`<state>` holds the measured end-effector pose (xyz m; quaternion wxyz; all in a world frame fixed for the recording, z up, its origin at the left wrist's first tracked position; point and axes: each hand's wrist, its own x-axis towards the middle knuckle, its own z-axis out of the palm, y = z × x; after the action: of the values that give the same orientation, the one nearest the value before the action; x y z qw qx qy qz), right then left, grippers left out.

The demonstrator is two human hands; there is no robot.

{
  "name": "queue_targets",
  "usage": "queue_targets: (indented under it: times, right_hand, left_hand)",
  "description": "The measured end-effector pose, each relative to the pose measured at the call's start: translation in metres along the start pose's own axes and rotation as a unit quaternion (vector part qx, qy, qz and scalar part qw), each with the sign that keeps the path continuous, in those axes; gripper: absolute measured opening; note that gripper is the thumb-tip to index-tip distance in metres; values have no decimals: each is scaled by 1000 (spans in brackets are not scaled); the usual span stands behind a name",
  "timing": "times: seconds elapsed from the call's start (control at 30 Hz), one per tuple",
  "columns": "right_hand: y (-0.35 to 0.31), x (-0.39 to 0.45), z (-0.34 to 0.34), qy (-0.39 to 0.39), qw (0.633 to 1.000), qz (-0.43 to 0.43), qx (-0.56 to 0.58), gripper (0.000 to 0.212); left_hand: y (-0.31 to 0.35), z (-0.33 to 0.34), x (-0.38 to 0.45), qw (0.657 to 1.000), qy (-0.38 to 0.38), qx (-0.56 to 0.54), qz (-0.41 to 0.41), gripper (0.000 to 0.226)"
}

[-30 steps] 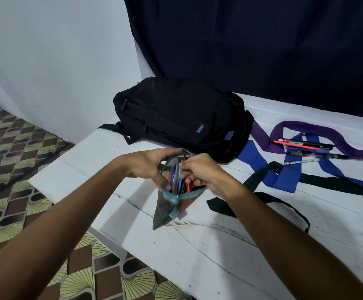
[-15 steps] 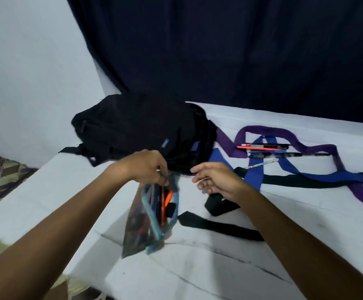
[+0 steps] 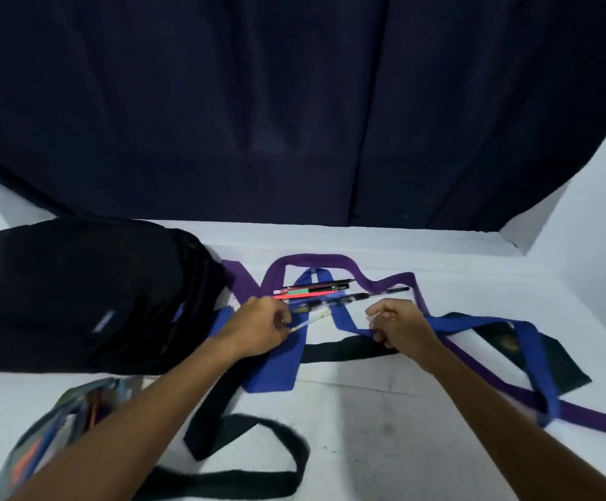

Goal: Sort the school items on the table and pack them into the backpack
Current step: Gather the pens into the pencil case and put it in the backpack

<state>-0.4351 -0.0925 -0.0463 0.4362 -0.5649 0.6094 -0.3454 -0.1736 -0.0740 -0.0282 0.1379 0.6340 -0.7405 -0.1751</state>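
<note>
White painted table surface [image 3: 384,410] fills my view, with a dark navy curtain [image 3: 294,103] hanging behind it at 12 o'clock. The black fabric backpack [image 3: 77,298] lies on its side at 9 o'clock, touching the table. At 7 o'clock, the clear plastic pencil pouch [image 3: 52,428], holding coloured pens, rests flat on the table, partly under my left forearm.

My left hand [image 3: 261,329] pinches one end of a thin white pen [image 3: 310,320] between thumb and fingers; the pen lies tilted, just beside a cluster of loose pens [image 3: 330,292] at 12 o'clock of the hand. That cluster lies across a blue fabric strap [image 3: 276,363] and a purple fabric strap [image 3: 384,283].

My right hand [image 3: 397,329] is clenched, fingers curled; it sits over the blue strap, and I cannot tell whether it grips anything.

A black fabric strap [image 3: 251,461] loops across the table at 6 o'clock. A black cloth piece [image 3: 504,356] lies at 3 o'clock.
</note>
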Motion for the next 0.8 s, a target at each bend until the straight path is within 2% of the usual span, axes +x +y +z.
queue_targets:
  times: [0.07, 0.13, 0.23, 0.33, 0.43, 0.5, 0.6, 0.67, 0.73, 0.8]
  right_hand:
    - [9, 26, -7, 37, 991, -76, -105, 26]
    - [13, 49, -9, 53, 972, -128, -189, 26]
    - [13, 77, -5, 22, 942, -167, -289, 31]
    - [12, 94, 5, -12, 891, -173, -419, 42]
    - [15, 96, 12, -3, 835, -175, -521, 39]
    - [22, 97, 13, 23, 814, -204, -543, 35]
    - [30, 95, 7, 26, 823, -223, -522, 30]
    - [30, 92, 3, 32, 849, -246, -467, 27]
    - [23, 86, -2, 57, 894, -264, -357, 20]
    - [14, 81, -6, 78, 915, -268, -292, 15]
  left_hand:
    - [5, 17, 17, 1000, 14, 24, 0, 7]
    - [8, 31, 30, 998, 17, 55, 3, 16]
    - [9, 49, 44, 995, -5, 103, -9, 18]
    - [5, 59, 53, 992, -19, 123, -14, 16]
    - [5, 56, 55, 995, -12, 95, 4, 14]
    - [5, 47, 55, 999, 30, 22, 18, 11]
    - [5, 30, 57, 982, 94, -162, -2, 8]
    - [3, 20, 62, 965, 105, -238, -36, 13]
    - [2, 14, 68, 961, 104, -249, -59, 13]
    - [1, 17, 73, 974, 81, -204, -47, 14]
